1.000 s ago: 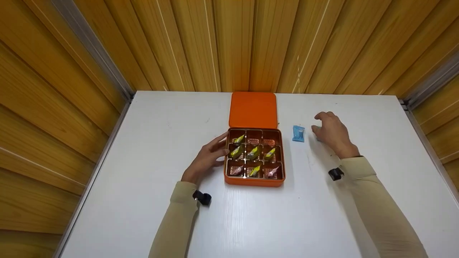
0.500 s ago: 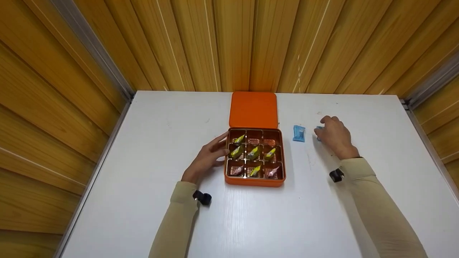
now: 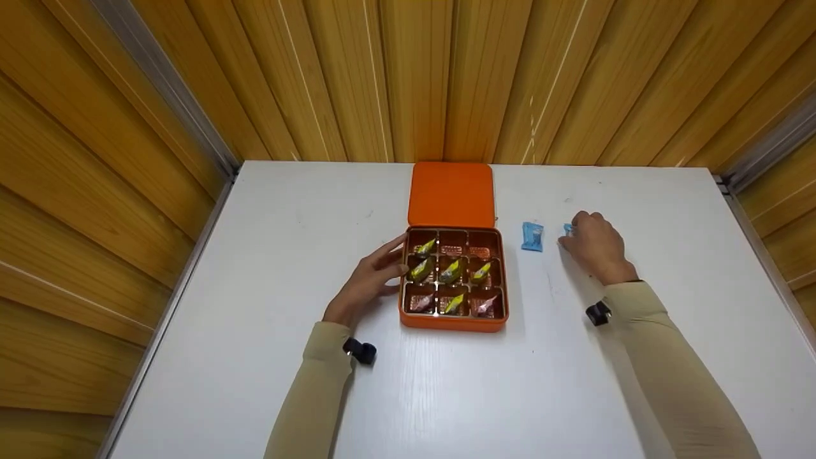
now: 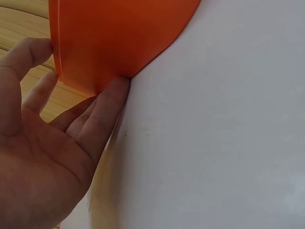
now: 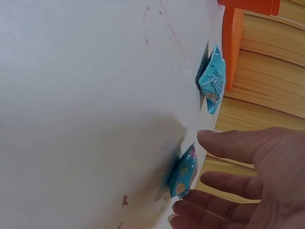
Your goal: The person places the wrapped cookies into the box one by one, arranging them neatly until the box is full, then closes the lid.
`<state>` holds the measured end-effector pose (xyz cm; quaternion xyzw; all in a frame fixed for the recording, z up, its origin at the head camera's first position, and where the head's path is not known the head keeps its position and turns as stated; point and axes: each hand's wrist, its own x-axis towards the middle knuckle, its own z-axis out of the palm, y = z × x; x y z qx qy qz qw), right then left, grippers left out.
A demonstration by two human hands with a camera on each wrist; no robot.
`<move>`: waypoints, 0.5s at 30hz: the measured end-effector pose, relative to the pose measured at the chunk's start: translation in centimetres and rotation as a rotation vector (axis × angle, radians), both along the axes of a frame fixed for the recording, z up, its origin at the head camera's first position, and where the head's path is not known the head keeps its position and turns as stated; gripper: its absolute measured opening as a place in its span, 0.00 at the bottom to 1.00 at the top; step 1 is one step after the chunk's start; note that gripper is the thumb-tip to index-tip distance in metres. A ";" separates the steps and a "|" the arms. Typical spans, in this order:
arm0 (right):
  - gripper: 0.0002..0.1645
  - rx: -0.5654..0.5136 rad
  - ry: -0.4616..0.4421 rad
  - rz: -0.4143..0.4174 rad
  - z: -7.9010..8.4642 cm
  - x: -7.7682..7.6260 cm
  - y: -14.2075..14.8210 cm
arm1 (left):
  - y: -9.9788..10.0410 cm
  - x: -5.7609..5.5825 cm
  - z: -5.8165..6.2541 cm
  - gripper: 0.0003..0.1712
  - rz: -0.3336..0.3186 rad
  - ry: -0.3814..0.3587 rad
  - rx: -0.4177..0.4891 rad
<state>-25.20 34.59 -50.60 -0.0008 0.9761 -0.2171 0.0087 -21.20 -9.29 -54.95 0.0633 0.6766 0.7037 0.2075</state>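
In the head view an orange tin (image 3: 456, 324) has a divided tray with small wrapped sweets: yellow-green packets fill the middle row, and pink ones lie at both front corners. My left hand (image 3: 366, 284) rests against the tin's left side; in the left wrist view its straight fingertips touch the orange wall (image 4: 109, 47). My right hand (image 3: 596, 245) is around a small blue wrapped sweet (image 5: 184, 172) on the table, thumb by one end and fingers by the other, without a plain pinch. A second blue sweet (image 3: 532, 236) lies between that hand and the tin.
The tin's orange lid (image 3: 451, 194) lies flat behind it, near the table's back edge. A white table (image 3: 459, 395) carries everything. Yellow wood-look panels (image 3: 446, 76) stand at the back and sides. The tray's back middle and back right compartments hold no sweet.
My right hand has moved slightly toward me and lowered around the farther blue sweet, its thumb and index finger drawing closer together. The left hand and the tin have stayed put.
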 end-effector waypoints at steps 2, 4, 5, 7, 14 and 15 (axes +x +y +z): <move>0.24 -0.001 -0.011 0.003 -0.1 0.0 0.0 | 0.0 0.0 0.0 0.39 0.002 -0.001 -0.004; 0.23 -0.003 -0.025 0.005 -0.1 -0.1 0.1 | 0.0 0.0 0.0 0.39 0.002 0.002 -0.013; 0.23 -0.004 -0.030 0.006 -0.1 -0.1 0.1 | 0.0 0.0 0.0 0.39 0.002 0.000 -0.014; 0.24 -0.011 -0.040 0.010 -0.1 -0.2 0.1 | 0.0 0.0 0.0 0.39 0.004 0.000 -0.021; 0.24 -0.038 -0.046 0.024 -0.2 -0.1 0.3 | 0.0 0.0 0.0 0.39 0.008 -0.011 -0.010; 0.23 -0.035 -0.040 0.025 -0.3 -0.1 0.4 | 0.0 0.0 0.0 0.39 0.008 -0.013 -0.008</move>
